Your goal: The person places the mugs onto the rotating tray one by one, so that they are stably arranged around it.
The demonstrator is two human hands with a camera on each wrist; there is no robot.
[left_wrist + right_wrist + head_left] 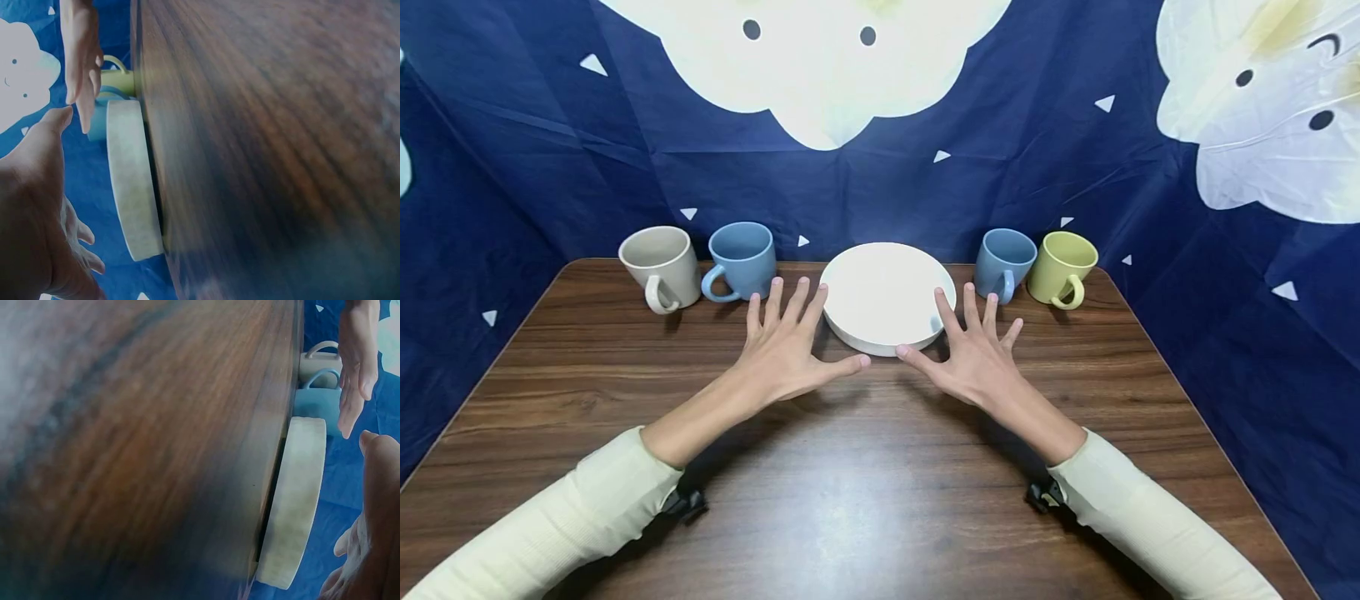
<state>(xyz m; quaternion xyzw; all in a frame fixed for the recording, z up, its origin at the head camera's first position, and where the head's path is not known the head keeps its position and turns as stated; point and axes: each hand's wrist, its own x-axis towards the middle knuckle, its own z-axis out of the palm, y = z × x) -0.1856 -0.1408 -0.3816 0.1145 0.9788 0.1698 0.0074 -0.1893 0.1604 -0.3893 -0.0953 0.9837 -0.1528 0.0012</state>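
A round white disc-shaped stand point(887, 292) lies flat near the back edge of the table. My left hand point(784, 354), fingers spread, hovers at its front left. On the front right, my right hand point(977, 358) mirrors it, also with fingers spread. Neither hand holds anything. In the left wrist view the stand's thick rim point(132, 181) shows beside the left hand point(34, 206), with a gap between them. The right wrist view likewise shows the rim point(297, 506) apart from the right hand point(378, 519).
Left of the stand are a light grey mug point(676, 271) and a blue mug point(750, 265). On its right stand a smaller blue mug point(992, 268) and a yellow-green mug point(1052, 271). A dark blue cloth point(1037, 108) hangs behind the wooden table point(865, 500).
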